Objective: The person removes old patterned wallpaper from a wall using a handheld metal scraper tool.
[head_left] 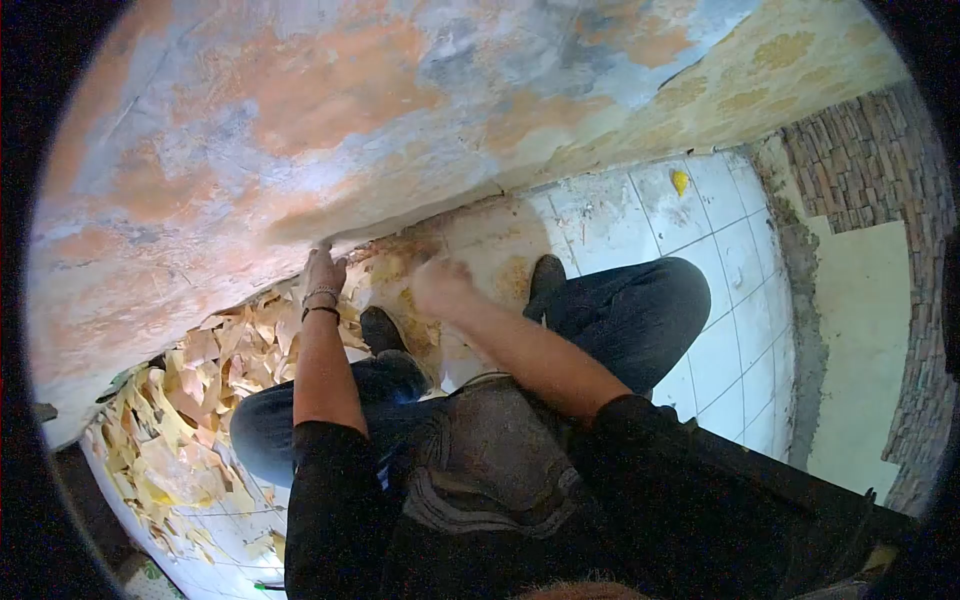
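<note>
My left hand [325,272] reaches to the foot of the patchy wall [340,95], fingers stretched toward its surface and thumb apart. A bracelet and a dark band circle that wrist. My right hand [440,288] is above the floor between my shoes, blurred by motion. Its outline is rounded like a fist; whatever it may hold is hidden. Bare orange and grey-blue areas show on the wall, with yellowish patterned wallpaper [770,75] farther right. Torn wallpaper scraps [200,390] are heaped along the wall's base, left of my left hand.
I squat on white floor tiles [735,270], dark shoes [380,330] close to the wall. A yellow scrap [680,182] lies on the tiles. At right stands another wall with brick-look covering [850,150] and a rough grey strip [805,330] along its foot.
</note>
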`<state>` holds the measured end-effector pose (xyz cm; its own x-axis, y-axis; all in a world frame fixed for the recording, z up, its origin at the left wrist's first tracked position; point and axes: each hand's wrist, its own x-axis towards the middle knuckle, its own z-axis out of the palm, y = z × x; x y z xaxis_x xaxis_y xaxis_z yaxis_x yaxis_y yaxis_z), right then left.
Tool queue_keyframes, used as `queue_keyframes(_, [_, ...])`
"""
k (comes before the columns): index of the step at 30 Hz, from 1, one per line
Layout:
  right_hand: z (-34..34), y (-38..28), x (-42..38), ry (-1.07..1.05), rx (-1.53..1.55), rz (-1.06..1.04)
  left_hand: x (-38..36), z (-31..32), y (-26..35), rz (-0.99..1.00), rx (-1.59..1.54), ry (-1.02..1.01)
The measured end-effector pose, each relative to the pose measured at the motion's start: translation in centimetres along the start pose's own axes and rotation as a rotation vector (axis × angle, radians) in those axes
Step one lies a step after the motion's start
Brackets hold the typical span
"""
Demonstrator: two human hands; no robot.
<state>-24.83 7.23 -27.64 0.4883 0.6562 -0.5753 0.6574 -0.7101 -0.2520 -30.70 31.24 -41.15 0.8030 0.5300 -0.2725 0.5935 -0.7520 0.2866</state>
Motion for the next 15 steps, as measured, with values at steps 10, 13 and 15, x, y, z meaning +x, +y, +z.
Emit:
queue_keyframes(10, [-2.6, 4.3, -1.6, -0.041, -0.034, -0.035, 0.1, -17.0, -7.5, 0.213, -0.016, -0.177])
queue_keyframes(13, [-2.5, 13.7, -2.3, 0.148, -0.058, 0.170, -3.4, -22.5, -5.8, 0.152, 0.020, -0.210])
queue_keyframes(15, [-1.6, 17.0, -2.8, 0.200, -0.012, 0.358, -4.1, -22.6, -5.1, 0.150, 0.034, -0.175])
